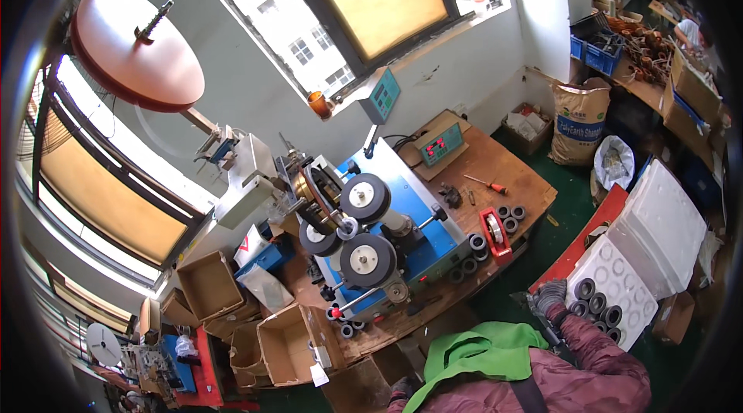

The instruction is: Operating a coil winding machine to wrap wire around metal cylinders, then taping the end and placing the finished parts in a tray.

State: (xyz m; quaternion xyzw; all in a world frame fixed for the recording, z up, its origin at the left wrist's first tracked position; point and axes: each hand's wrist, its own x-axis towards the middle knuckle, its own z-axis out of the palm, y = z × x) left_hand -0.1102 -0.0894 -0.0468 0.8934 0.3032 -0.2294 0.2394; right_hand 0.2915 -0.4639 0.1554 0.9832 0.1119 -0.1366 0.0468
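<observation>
My right hand [552, 295], in a grey glove, is by the near left edge of a white foam tray [635, 298]. Its fingers look curled, but what they hold, if anything, I cannot make out. Several dark ring cores [597, 302] sit in the tray's round recesses, beside bare recesses. My left hand [404, 388], gloved too, is low beside the green vest [480, 351], next to an open cardboard box [364, 382]; its fingers are mostly hidden. On the wooden bench [520, 171] stands a blue coil-winding machine [433, 246] with black rollers [365, 196] around a ring.
A red tape dispenser [495, 233], ring cores [511, 218] and a screwdriver [487, 184] lie on the bench near a control box [441, 145]. Cardboard boxes [290, 343] stand left of it. A large paper sack [579, 120] is on the green floor. A translucent lid [662, 219] leans behind the tray.
</observation>
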